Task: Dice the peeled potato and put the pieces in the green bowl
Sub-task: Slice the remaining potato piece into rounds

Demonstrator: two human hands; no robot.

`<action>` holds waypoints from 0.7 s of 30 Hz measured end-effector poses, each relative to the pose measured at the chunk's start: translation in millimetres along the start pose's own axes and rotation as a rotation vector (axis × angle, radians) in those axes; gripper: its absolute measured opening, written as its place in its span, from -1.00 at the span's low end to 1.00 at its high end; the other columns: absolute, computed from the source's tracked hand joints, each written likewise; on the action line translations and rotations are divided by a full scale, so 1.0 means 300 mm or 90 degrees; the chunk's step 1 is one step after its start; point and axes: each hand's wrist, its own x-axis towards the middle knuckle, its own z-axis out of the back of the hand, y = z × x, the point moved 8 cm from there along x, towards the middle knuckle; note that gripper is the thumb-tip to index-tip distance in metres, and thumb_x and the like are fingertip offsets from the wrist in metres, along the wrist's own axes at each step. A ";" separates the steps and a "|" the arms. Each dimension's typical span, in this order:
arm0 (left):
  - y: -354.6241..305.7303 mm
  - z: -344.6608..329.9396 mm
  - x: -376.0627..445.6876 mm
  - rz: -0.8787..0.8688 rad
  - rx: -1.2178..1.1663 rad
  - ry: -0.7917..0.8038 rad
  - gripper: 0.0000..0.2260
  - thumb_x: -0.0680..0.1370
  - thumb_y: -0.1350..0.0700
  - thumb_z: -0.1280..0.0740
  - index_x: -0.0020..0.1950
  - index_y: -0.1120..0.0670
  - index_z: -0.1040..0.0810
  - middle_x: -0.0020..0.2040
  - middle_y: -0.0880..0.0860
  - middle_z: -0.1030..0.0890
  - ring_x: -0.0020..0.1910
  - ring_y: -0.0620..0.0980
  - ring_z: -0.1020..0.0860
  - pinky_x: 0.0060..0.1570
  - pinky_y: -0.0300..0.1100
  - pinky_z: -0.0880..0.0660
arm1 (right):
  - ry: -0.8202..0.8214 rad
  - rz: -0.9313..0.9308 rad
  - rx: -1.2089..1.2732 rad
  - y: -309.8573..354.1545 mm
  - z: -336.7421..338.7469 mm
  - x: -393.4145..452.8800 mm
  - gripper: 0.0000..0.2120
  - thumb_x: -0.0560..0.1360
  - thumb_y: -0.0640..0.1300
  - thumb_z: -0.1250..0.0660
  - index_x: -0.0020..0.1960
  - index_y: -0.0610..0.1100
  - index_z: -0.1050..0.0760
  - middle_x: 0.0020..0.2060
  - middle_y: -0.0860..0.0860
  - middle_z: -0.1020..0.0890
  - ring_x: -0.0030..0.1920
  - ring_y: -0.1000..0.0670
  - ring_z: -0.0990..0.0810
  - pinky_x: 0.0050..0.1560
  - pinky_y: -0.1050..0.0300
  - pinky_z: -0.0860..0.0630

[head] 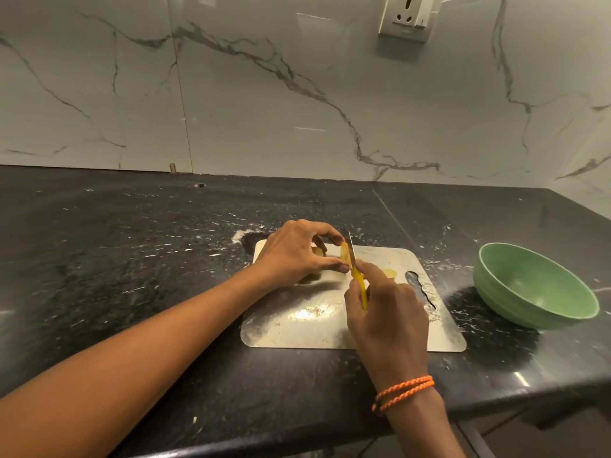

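A steel cutting board point(317, 322) lies on the black counter. My left hand point(294, 252) pinches a peeled yellow potato point(345, 252) on the board's far side, and most of the potato is hidden under the fingers. My right hand point(386, 312) grips a yellow-handled knife point(358, 276); its blade stands against the potato's right face. A cut potato slice point(390, 272) lies on the board just right of the knife. The green bowl point(535, 285) sits empty on the counter to the right of the board.
The black stone counter point(132, 259) runs left to right, with its front edge near the bottom of the view. A marble wall point(297, 94) backs it, with a wall socket point(408, 18) high on the right. The board has a handle cutout point(420, 289).
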 end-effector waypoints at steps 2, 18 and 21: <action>0.001 -0.002 0.000 0.001 0.002 -0.002 -0.42 0.31 -0.38 -0.57 0.24 -0.13 -0.70 0.10 -0.18 -0.73 -0.01 -0.23 -0.68 0.11 -0.02 -0.67 | 0.006 -0.002 -0.016 0.004 0.007 -0.011 -0.66 0.55 -0.07 -0.37 0.32 0.01 -0.56 -0.29 -0.06 -0.68 -0.31 -0.13 -0.63 -0.34 0.08 -0.52; -0.005 0.019 0.002 0.004 -0.012 -0.032 -0.51 0.30 -0.33 -0.61 0.15 -0.16 -0.77 0.03 -0.16 -0.76 -0.07 -0.22 -0.68 0.00 -0.02 -0.67 | 0.058 -0.022 -0.055 0.002 -0.038 0.032 -0.75 0.58 -0.05 -0.33 0.24 -0.01 -0.56 -0.19 -0.12 -0.68 -0.18 -0.19 -0.64 -0.29 0.06 -0.42; -0.003 0.021 0.001 0.006 -0.009 -0.029 -0.59 0.34 -0.30 -0.61 0.12 -0.17 -0.78 0.07 -0.22 -0.75 -0.08 -0.22 -0.68 -0.03 -0.02 -0.67 | 0.079 -0.039 -0.053 -0.015 -0.059 0.043 -0.75 0.60 -0.04 -0.30 0.25 -0.01 -0.56 -0.14 -0.11 -0.68 -0.12 -0.18 -0.64 -0.26 0.08 -0.34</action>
